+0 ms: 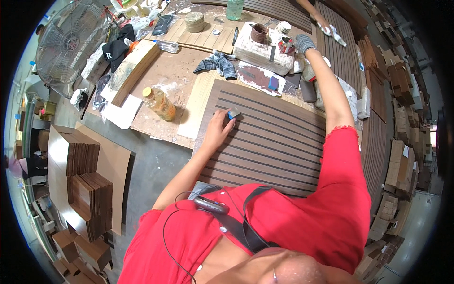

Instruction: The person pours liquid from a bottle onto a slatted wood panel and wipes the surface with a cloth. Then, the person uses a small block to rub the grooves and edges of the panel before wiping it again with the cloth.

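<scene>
My left hand [219, 128], bare, is closed around a small scraper [234, 113] with a blue part and a grey blade. It rests on the upper left of a dark brown slatted wood panel [269, 137] with black grooves. My right arm stretches forward; my right hand [306, 43], in a grey glove, is beside a red-and-white container [286, 45] on a white, paint-crusted block [257, 49]. Its fingers are too small and partly hidden to read. Near it lies a smeared white board [260, 78] with a blue piece [273, 84] on it.
A yellow-capped bottle [160, 103] stands left of the panel. A crumpled grey glove [216, 65] lies beyond it. A large fan [72, 45] is at far left; cardboard stacks [87, 189] stand on the floor. Across the table, another person's hand [324, 26] holds a white item over slatted panels.
</scene>
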A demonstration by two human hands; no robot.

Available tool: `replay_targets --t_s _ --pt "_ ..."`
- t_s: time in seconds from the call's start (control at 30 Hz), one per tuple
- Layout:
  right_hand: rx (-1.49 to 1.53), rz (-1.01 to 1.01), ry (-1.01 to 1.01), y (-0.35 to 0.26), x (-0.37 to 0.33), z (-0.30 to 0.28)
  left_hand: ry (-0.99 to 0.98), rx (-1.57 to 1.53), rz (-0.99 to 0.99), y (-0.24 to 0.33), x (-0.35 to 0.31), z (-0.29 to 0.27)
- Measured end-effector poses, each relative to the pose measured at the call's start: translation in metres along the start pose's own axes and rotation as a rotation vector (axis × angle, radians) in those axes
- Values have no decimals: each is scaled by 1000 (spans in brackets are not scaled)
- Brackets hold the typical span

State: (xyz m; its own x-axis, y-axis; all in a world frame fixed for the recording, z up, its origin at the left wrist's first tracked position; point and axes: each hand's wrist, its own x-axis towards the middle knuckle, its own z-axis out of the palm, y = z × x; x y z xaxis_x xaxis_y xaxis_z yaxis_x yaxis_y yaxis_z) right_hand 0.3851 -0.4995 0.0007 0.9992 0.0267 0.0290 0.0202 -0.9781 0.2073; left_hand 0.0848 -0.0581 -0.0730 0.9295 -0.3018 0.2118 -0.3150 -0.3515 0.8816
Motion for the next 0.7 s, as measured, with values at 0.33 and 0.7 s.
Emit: replay_targets --t_s 0.33,0.7 --pt "27 179 -65 -21 -11 -11 -10 9 -25 5 0 -2" --pt "91 184 -22 4 -8 12 8 2 -8 7 0 -1"
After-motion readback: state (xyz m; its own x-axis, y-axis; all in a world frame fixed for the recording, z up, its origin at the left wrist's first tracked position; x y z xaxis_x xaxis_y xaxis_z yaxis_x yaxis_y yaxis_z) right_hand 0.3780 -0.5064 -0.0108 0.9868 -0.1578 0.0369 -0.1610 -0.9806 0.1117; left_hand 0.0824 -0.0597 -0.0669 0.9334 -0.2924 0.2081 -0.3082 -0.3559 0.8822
